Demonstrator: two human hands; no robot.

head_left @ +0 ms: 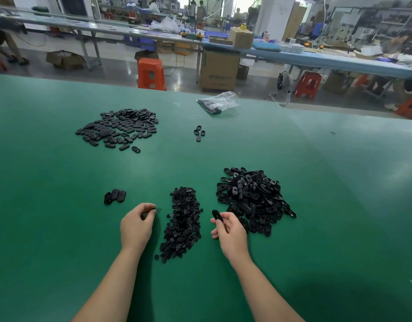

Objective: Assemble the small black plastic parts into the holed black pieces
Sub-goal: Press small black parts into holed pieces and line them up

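A long heap of small black plastic parts [183, 223] lies on the green table [61, 228] between my hands. To its right is a bigger heap of holed black oval pieces [251, 197]. My right hand [228, 231] grips one holed oval piece [216, 214], which sticks up from its fingers. My left hand [136, 225], left of the small-parts heap, has its fingers curled and pinches something small and dark at the fingertips; what it is cannot be made out.
Three black ovals [115, 196] lie left of my left hand. A wide spread of black ovals [119, 127] sits at the far left. A few loose ovals [198, 133] and a clear plastic bag [217, 102] lie near the table's far edge.
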